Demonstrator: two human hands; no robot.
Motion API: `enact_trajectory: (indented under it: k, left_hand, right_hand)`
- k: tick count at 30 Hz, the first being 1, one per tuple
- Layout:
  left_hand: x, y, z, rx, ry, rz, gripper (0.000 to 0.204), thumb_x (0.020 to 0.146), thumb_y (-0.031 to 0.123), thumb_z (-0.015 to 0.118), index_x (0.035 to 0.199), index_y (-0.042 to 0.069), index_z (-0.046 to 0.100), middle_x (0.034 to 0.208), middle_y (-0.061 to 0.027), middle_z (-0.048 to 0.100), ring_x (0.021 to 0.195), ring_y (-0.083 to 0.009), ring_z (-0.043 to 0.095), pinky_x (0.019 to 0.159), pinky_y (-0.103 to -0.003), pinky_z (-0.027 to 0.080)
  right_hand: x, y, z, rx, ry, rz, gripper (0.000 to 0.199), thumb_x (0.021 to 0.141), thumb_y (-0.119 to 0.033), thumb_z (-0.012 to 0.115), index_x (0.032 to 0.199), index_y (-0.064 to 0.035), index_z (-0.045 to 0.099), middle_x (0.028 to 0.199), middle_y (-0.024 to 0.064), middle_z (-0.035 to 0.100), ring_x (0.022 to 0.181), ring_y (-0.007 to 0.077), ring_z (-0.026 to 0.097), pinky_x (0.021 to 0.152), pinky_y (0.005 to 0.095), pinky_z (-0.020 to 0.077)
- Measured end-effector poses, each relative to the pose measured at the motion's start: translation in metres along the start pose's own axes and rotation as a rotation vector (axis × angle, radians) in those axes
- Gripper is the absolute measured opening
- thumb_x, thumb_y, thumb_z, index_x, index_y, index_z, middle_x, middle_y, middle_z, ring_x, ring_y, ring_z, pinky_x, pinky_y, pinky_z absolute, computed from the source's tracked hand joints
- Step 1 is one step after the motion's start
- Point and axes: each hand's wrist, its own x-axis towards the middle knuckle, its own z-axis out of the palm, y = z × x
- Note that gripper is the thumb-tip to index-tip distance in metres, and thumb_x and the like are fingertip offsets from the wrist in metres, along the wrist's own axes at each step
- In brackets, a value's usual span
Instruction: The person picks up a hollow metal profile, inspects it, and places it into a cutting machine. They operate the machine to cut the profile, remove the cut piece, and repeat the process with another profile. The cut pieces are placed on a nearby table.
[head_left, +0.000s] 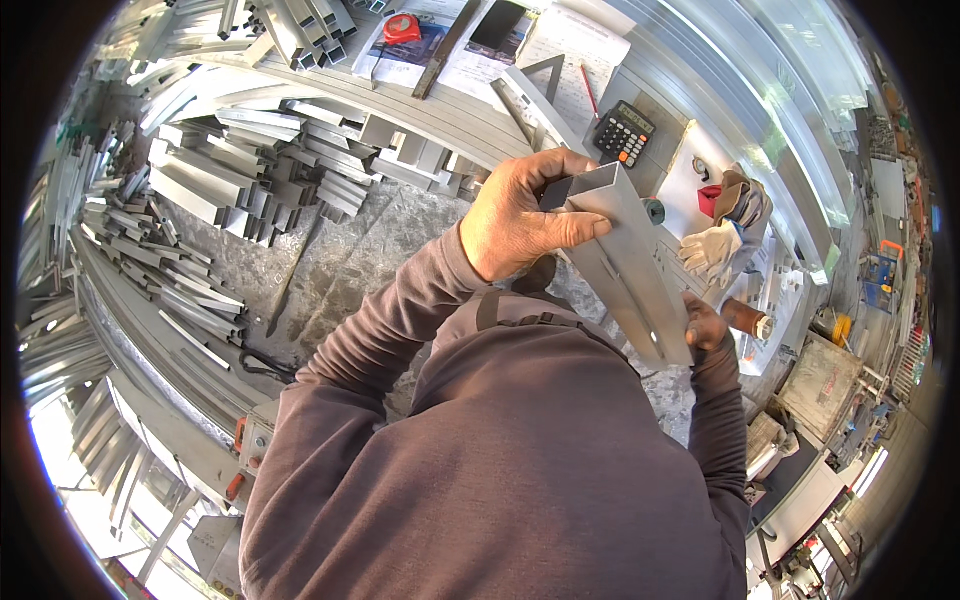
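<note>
My left hand (520, 215) is closed round the upper end of a short silver aluminium tube (645, 275), thumb along its face. The end nearest that hand shows a hollow square opening. A slot and a small hole mark the side of the metal. At the lower end, my right hand (706, 326) grips the edge, with some fingers hidden behind the tube. The tube is held tilted in front of my chest, and a darker edge beside my left fingers may be a second piece.
A bench carries a calculator (625, 133), red tape measure (402, 29), set square (545, 80), red pencil (589, 92) and papers. Work gloves (712, 250) and a brown cylinder (746, 319) lie to the right. Stacked aluminium profiles (200, 180) fill the left; long ones (760, 90) lie far right.
</note>
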Motion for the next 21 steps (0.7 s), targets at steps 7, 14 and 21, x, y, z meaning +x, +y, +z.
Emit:
enact_trajectory:
  k: [7,14,21]
  left_hand:
    - [-0.006,-0.011,-0.007,-0.189,-0.031,0.044,0.080,0.091,0.014,0.092,0.157,0.003,0.047,0.137,-0.0148,0.067,0.127,-0.0205,0.065,0.107,-0.035,0.058]
    - [0.000,-0.007,-0.001,0.992,0.282,0.514,0.122,0.049,0.031,0.107,0.156,0.008,0.051,0.149,-0.0213,0.054,0.140,-0.0435,0.051,0.119,-0.056,0.044]
    - [0.003,-0.022,0.082,1.553,-0.234,0.964,0.063,0.094,0.030,0.069,0.156,0.026,0.057,0.155,-0.0053,0.055,0.149,-0.0294,0.047,0.125,-0.065,0.033]
  right_hand:
    - [-0.001,-0.022,0.001,0.063,0.010,0.048,0.082,0.075,-0.025,0.095,0.141,0.0111,0.062,0.118,0.0209,0.077,0.094,0.0278,0.079,0.085,0.0377,0.0665]
    - [-0.007,-0.034,0.018,0.020,0.071,0.066,0.082,0.086,-0.037,0.086,0.146,0.0109,0.056,0.127,0.0233,0.073,0.103,0.0285,0.079,0.090,0.0384,0.0659]
    - [-0.006,-0.042,0.030,-0.122,0.153,0.037,0.077,0.093,-0.037,0.084,0.150,0.0049,0.056,0.128,0.0183,0.073,0.112,0.0250,0.076,0.092,0.0370,0.0638]
